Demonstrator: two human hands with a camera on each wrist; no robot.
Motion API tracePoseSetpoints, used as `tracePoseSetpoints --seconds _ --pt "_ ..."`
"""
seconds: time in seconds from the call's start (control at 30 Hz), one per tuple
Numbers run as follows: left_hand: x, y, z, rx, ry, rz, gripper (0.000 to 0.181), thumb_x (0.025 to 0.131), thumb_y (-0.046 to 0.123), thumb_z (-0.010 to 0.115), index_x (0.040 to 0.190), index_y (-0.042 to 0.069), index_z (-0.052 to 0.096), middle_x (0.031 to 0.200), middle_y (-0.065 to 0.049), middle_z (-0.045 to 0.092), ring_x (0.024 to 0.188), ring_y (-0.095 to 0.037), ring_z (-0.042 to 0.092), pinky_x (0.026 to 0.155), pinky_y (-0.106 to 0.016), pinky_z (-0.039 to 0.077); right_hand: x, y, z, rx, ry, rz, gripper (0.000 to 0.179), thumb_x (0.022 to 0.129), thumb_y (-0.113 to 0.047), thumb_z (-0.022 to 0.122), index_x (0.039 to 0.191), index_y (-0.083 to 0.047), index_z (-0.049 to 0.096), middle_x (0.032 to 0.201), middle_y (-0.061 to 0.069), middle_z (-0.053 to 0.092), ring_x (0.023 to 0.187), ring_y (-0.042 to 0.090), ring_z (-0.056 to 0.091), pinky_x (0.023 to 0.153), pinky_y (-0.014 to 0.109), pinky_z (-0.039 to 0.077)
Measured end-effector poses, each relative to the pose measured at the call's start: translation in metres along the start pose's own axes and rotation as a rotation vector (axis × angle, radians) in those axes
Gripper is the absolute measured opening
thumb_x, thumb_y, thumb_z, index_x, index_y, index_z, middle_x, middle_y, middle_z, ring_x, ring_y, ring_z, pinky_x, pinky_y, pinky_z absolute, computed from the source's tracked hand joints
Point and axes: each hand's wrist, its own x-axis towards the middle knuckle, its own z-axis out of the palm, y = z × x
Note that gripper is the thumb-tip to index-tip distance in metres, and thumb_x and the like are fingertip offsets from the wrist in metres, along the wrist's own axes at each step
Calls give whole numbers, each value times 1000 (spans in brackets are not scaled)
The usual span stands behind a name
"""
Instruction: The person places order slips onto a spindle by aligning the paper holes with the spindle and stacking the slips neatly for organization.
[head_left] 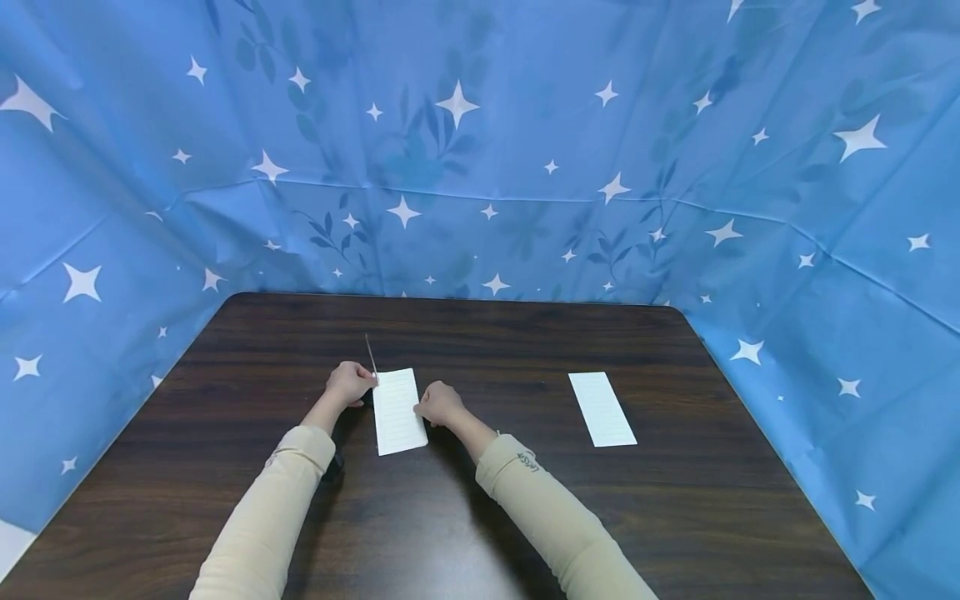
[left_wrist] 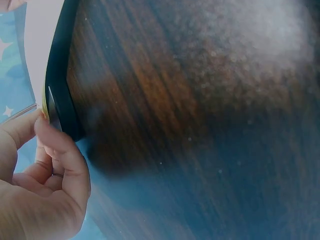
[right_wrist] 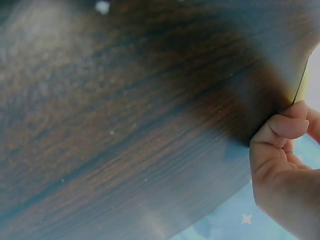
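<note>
In the head view a white lined paper [head_left: 399, 421] is held a little left of the table's middle, between both hands. My left hand [head_left: 351, 383] pinches its upper left edge between thumb and finger; the left wrist view shows this hand [left_wrist: 50, 170] at a yellowish edge of the paper [left_wrist: 40, 45]. My right hand [head_left: 441, 404] pinches the right edge, and in the right wrist view the fingers of that hand [right_wrist: 285, 150] are curled. A thin stick-like thing [head_left: 371, 353] juts up from the upper left corner; its kind is unclear.
A second white lined sheet [head_left: 602, 410] lies flat to the right on the dark wood-grain table [head_left: 480, 533]. Behind and beside the table hangs a blue cloth [head_left: 525, 233] with white stars. Beside the paper in the left wrist view runs a dark strip [left_wrist: 65, 95], perhaps its shadow.
</note>
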Motion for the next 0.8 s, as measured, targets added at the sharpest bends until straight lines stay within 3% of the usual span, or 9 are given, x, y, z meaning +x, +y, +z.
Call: tracePoseSetpoints --seconds 0.37,0.8 --pt "2 -1 -2 -58 -26 12 14 90 9 56 93 -5 56 89 -13 53 75 -19 55 55 -27 58 1 2 -1 -11 28 -12 32 92 -12 54 60 -11 47 47 -1 46 42 11 42 43 18 33" --pt "-2 2 -2 -68 -19 7 19 90 8 56 103 -6 54 99 -20 53 90 -33 58 57 -30 59 -2 4 -3 2 11 -60 31 93 -12 54 62 -9 48 50 2 51 43 11 45 41 19 34"
